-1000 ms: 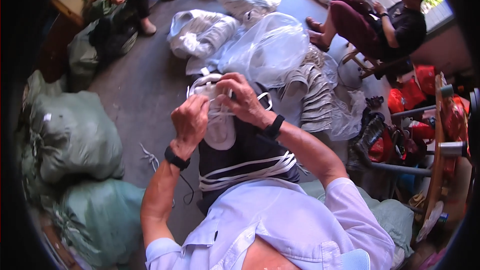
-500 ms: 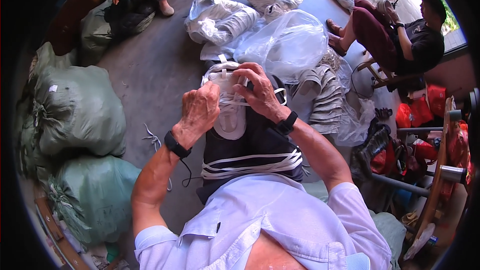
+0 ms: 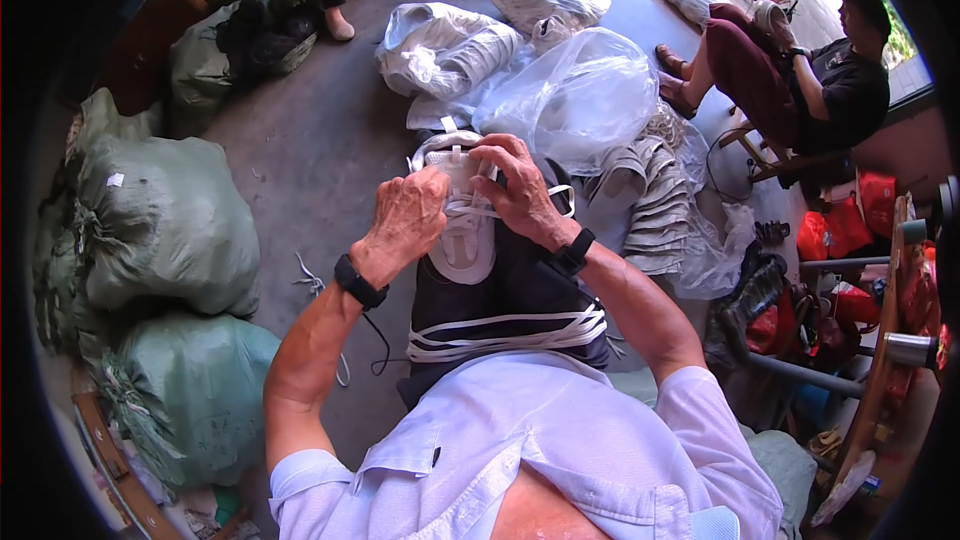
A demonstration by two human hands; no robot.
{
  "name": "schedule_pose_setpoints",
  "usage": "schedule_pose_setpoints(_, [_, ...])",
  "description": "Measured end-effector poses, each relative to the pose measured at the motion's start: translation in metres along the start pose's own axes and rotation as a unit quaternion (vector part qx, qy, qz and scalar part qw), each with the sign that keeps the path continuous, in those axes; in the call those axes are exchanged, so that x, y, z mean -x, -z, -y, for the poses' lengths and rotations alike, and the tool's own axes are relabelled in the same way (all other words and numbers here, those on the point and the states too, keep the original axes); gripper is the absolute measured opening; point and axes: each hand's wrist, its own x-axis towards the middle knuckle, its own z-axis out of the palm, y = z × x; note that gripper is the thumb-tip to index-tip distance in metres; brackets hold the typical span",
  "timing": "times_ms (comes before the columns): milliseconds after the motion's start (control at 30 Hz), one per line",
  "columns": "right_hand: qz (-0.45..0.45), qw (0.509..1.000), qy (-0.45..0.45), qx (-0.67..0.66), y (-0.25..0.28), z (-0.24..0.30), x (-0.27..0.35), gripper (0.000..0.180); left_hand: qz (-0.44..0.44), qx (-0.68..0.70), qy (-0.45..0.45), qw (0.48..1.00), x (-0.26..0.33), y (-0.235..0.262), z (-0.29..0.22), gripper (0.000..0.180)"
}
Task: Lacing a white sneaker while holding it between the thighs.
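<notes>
A white sneaker (image 3: pixel 465 258) rests on my dark-clad lap, its toe toward me and its tongue (image 3: pixel 458 166) upright at the far end. White shoelace (image 3: pixel 464 208) crosses its front, and a loop of lace (image 3: pixel 570 202) sticks out beside my right hand (image 3: pixel 524 192). That hand curls over the right eyelet edge, thumb and fingers bent against the shoe. My left hand (image 3: pixel 408 215) is closed in a pinch at the left eyelet edge; what lies between its fingertips is hidden. More white laces (image 3: pixel 510 335) lie across my thighs.
Stuffed green sacks (image 3: pixel 170 220) line the left. Ahead lie clear plastic bags (image 3: pixel 570 90) and stacked grey-white shoe pieces (image 3: pixel 655 205). A seated co-worker (image 3: pixel 800 80) holds a shoe at the upper right. A rack (image 3: pixel 870 360) with red items stands right. Loose lace (image 3: pixel 310 275) lies on the floor.
Both hands keep nearly the same places on the sneaker; the whole view has shifted slightly. At the upper left, another person's hanging hand has been raised toward their lap.
</notes>
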Motion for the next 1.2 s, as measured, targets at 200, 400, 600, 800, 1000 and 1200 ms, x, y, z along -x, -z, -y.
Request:
schedule_pose_setpoints(200, [-0.001, 1.0, -0.009, 0.009, -0.002, 0.0, -0.001, 0.033, -0.033, -0.001, 0.022, 0.999, -0.006, -0.009, -0.001, 0.003])
schedule_pose_setpoints(400, [-0.002, 1.0, -0.007, 0.004, -0.001, 0.001, 0.001, 0.033, -0.07, -0.01, 0.052, 0.996, 0.004, -0.002, -0.014, 0.006])
schedule_pose_setpoints(600, [-0.001, 1.0, -0.011, 0.008, 0.0, 0.001, 0.001, 0.035, -0.067, -0.06, 0.056, 0.994, 0.004, -0.007, -0.017, 0.012])
schedule_pose_setpoints(800, [-0.002, 1.0, -0.008, 0.02, -0.002, 0.003, 0.0, 0.036, -0.106, -0.021, 0.064, 0.992, 0.003, -0.026, -0.018, 0.009])
schedule_pose_setpoints(1000, [0.023, 0.993, 0.023, 0.114, 0.005, 0.019, 0.0, 0.04, -0.117, 0.01, 0.056, 0.991, 0.003, -0.011, -0.016, 0.011])
schedule_pose_setpoints(1200, [0.098, 0.935, 0.096, 0.326, 0.004, 0.03, -0.009, 0.026, -0.106, 0.002, 0.014, 0.994, 0.003, -0.01, -0.007, 0.004])
